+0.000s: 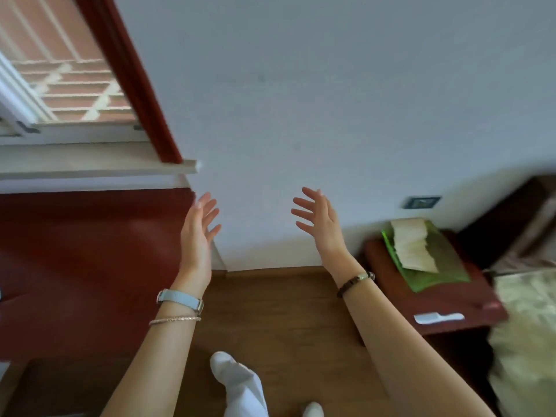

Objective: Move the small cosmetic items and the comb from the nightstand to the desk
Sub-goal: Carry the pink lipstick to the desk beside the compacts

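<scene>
At the centre of the view, we see both hands raised side by side before a pale wall (331, 85), well apart from each other. Left hand (200, 233): fingers straight and spread wide, palm turned inward, holding nothing; a pale blue watch (180, 297) and a thin bangle (174, 320) sit on its wrist. Right hand (319, 224): fingers likewise straight and fanned wide, empty; a dark bracelet (355, 282) circles its wrist.

To the right, well apart from the right hand, we find the nightstand (388, 263), a dark red piece set against the wall and just beside the bed (526, 311). On its worktop (457, 302) lie two things. A green tissue pack (445, 251) rests toward the back, with white tissue standing out of its top. A flat white item (439, 317) lies at the front edge, apart from the pack; motion blur keeps us from telling whether it is the comb.

To the left, a window (60, 79) with a white sill (90, 164) stands above a broad dark red surface (75, 251), which we cannot identify. Below the hands, we note a wooden floor (285, 311), a white trouser leg (243, 389) and white shoes (221, 361). A small plate (421, 202) is fixed to the wall above the nightstand.
</scene>
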